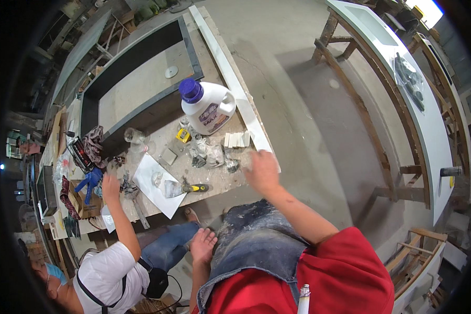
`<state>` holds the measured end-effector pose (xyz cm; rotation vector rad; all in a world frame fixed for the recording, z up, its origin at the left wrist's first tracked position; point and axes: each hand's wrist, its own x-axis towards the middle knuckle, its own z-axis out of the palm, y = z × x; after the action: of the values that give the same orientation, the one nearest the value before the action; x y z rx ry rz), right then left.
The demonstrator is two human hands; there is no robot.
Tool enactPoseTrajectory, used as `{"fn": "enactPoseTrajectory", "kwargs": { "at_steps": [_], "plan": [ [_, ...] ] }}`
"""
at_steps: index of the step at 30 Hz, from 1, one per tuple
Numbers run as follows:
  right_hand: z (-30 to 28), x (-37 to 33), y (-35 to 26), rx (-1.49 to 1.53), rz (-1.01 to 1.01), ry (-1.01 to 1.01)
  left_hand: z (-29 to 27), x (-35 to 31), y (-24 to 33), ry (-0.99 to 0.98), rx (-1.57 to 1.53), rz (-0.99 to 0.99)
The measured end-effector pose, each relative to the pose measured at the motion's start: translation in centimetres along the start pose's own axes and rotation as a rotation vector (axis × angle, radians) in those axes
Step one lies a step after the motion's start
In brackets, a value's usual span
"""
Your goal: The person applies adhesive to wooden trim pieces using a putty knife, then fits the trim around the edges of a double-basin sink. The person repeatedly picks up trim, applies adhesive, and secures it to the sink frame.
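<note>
My right hand (264, 171) hovers at the workbench's (222, 180) right edge, its fingers apart, with nothing visible in it. Just beyond it a row of small off-white blocks (237, 139) and several crumpled plastic scraps (214, 155) lie on the bench. My left hand (203, 245) is low by the side of my denim apron (261, 235), fingers stretched out and holding nothing. A putty knife (196, 188) with a yellow-and-black handle rests on a white sheet (154, 180). Behind the scraps stand a white jug (209, 112) with a purple cap and a yellow tape measure (183, 135).
At left, a masked co-worker (107, 277) in a white shirt reaches a hand (110, 187) toward a blue glove (90, 184) by a cardboard box (86, 204). A dark rectangular frame (141, 118) fills the far bench. To the right, a long white slab (429, 141) lies on wooden trestles.
</note>
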<state>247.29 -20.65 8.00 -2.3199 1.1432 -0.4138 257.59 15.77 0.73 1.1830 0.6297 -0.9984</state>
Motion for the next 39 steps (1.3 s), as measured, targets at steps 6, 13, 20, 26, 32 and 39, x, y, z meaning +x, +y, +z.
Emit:
{"fn": "enactPoseTrajectory", "kwargs": {
  "at_steps": [6, 13, 20, 26, 32, 39],
  "plan": [
    [0.9, 1.5, 6.8, -0.127, 0.215, -0.083, 10.1, -3.1, 1.1, -0.224, 0.217, 0.092],
    [-1.1, 2.8, 6.1, 0.001, 0.285, -0.178, 22.1, -3.8, 4.8, -0.404, 0.504, 0.183],
    [-10.6, 2.8, 4.9, -0.03, 0.248, 0.0, 32.8, 1.0, 6.1, -0.715, 0.488, 0.028],
    [-17.5, -1.8, 0.5, 0.006, 0.31, -0.079, 45.1, 6.5, 5.8, -0.867, 0.06, -0.211],
    [-22.9, -11.8, -1.4, -0.005, 0.422, -0.089, 52.6, 10.0, 8.0, -0.855, -0.22, -0.225],
    [-21.2, -18.7, -0.9, -0.36, 0.575, -0.096, 52.5, 12.1, 4.5, -1.006, -0.256, -0.253]
  ]
}}
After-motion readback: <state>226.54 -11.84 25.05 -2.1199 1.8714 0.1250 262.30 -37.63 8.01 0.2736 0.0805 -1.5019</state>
